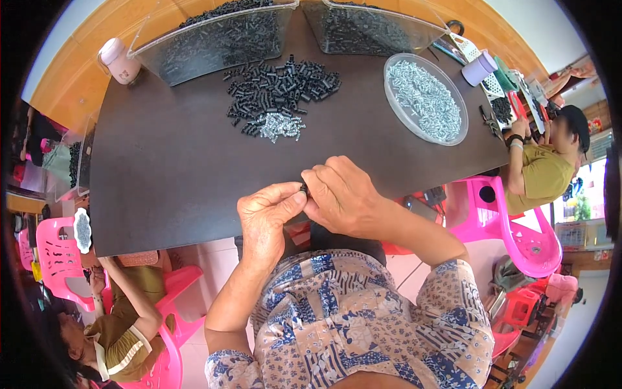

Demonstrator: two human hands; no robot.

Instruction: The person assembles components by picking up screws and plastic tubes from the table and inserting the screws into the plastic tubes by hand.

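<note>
Near the table's front edge, my two hands meet over a small black plastic piece, mostly hidden by the fingers. My left hand pinches it between thumb and forefinger. Curled fingers of my right hand close on its other side; whether they hold a second small part is hidden. Beyond the hands lies a small heap of shiny silver metal parts. Right behind that heap, touching it, spreads a larger pile of short black tubular plastic pieces.
Two clear bins of black pieces stand at the back. A round shallow tray of silver parts sits to the right, near a lidded cup. A pink bottle stands back left. Co-workers sit at right and lower left.
</note>
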